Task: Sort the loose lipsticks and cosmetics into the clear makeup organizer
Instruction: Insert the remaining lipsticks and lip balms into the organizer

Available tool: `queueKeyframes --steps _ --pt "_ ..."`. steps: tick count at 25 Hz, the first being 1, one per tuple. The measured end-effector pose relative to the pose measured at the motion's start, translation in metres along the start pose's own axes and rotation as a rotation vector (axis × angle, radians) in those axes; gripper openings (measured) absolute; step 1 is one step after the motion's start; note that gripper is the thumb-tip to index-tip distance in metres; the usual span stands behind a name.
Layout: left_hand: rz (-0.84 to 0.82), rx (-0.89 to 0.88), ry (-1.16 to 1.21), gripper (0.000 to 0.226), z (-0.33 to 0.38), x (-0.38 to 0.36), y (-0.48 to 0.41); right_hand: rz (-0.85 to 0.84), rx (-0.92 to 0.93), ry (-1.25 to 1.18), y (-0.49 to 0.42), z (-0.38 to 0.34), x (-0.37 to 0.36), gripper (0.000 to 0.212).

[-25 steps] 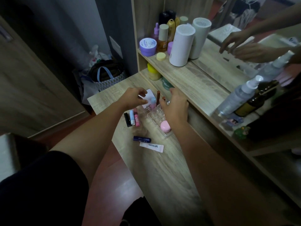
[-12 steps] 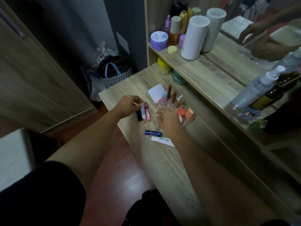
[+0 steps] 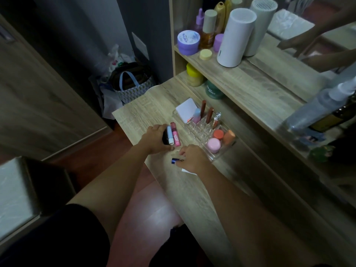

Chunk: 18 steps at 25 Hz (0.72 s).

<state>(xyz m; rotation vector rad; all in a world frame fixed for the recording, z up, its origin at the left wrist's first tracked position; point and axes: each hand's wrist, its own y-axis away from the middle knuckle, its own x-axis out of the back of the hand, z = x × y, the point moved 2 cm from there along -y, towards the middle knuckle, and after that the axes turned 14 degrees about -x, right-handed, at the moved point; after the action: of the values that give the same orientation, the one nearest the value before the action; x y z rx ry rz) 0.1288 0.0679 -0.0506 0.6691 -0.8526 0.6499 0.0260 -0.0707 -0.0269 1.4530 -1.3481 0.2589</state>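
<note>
Tube, dark blue (image 3: 175, 161), near worktop's front edge: light, rigid, slick | right hand (image 3: 191, 159) closing over it | left hand (image 3: 155, 139) grasp unclear | grip mid-barrel.

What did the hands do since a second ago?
Both hands left the clear organizer and came nearer. The right hand dropped onto the dark blue lip balm; the left hand settled beside the loose tubes. The tubes and the organizer's contents look unmoved.

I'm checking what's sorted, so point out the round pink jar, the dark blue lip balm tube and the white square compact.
Round pink jar (image 3: 213, 145), head view, lid top.
Dark blue lip balm tube (image 3: 175, 160), head view, exposed end.
White square compact (image 3: 186, 110), head view, face centre.
</note>
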Motion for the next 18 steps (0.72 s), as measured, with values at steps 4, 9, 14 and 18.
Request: queueKeyframes --steps 4,9,14,18 --pt "0.002 0.022 -0.089 0.089 0.000 -0.001 -0.003 0.009 0.062 0.054 -0.002 -0.001 -0.001 0.024" --pt "0.014 0.044 -0.035 0.084 0.003 0.002 -0.001 0.090 0.053 0.038 0.001 0.002 0.002 0.024" --pt "0.118 0.025 0.064 0.082 0.016 0.020 0.004 0.224 0.053 -0.162 0.015 0.010 0.015 0.023" --pt "0.209 0.014 0.573 0.068 0.035 0.041 0.006 0.361 -0.078 -0.478 0.023 0.020 0.022 0.024"
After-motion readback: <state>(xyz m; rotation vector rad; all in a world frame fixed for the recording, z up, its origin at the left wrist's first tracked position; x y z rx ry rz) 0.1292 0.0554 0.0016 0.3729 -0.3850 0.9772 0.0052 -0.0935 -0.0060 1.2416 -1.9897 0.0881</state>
